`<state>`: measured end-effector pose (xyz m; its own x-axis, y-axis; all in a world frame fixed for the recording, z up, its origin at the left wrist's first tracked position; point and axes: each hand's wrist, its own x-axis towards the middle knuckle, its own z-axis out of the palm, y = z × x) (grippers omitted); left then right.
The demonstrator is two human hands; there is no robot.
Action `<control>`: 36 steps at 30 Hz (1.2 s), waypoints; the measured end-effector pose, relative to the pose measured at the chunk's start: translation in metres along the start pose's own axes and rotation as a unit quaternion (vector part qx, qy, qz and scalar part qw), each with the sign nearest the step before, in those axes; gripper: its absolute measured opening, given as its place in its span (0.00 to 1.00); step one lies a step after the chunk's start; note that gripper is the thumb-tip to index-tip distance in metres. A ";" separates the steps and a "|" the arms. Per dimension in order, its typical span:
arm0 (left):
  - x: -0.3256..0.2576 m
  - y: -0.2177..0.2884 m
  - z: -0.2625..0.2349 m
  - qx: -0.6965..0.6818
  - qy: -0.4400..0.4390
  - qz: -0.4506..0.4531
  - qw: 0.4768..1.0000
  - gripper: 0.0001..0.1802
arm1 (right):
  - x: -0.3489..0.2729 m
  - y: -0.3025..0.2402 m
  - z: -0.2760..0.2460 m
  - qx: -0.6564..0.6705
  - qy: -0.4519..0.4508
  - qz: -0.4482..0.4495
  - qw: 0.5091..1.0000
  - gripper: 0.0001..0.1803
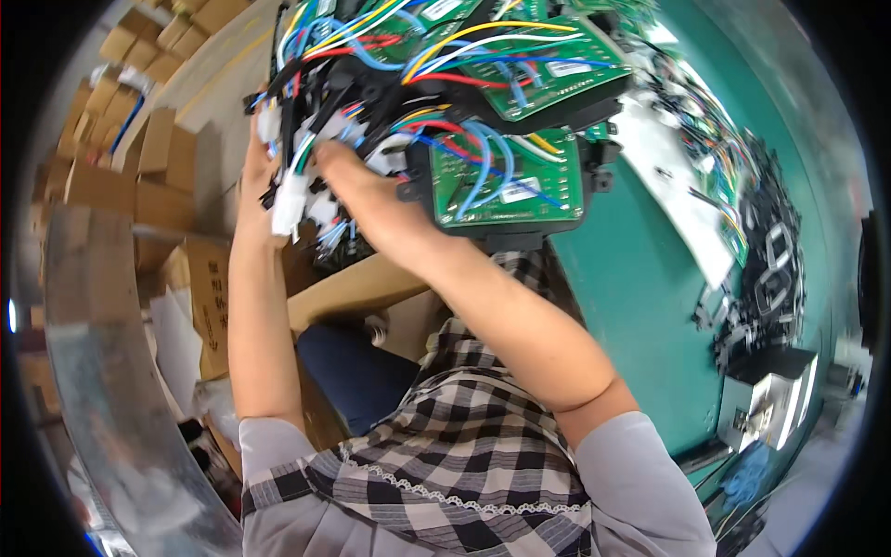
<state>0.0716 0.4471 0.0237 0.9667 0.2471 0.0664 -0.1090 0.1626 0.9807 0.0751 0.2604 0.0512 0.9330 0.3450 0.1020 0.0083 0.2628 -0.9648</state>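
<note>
Head view: both hands are raised to a stack of boards trailing wires. Left hand grips white connectors at the stack's left edge; right hand closes on the wires just beside. Green tabletop lies beyond.

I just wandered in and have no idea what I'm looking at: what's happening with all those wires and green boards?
A person in a checked apron is lifting a stack of green circuit boards in black frames, trailing coloured wires, with both bare hands. The left hand is at the left side of the bundle by the white connectors; the right hand reaches into the tangled wires. More wired boards lie on the teal table at right, and cardboard boxes are stacked at left.
</note>
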 end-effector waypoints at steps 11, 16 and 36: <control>0.009 -0.068 -0.105 -0.031 0.087 0.023 0.995 0.43 | 0.078 0.126 0.076 0.019 -0.101 -0.066 0.992 0.09; 0.017 -0.143 -0.161 -0.035 0.159 -0.002 0.987 0.46 | 0.108 0.216 0.092 -0.037 -0.181 0.077 0.980 0.11; 0.067 -0.365 -0.252 -0.057 0.220 -0.139 0.964 0.58 | 0.181 0.470 0.064 -0.096 -0.287 0.276 0.912 0.15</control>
<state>0.1180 0.6446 -0.3763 0.7732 0.5559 -0.3052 0.0919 0.3780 0.9213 0.2243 0.5043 -0.3681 0.4733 0.8064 -0.3547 -0.2905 -0.2373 -0.9270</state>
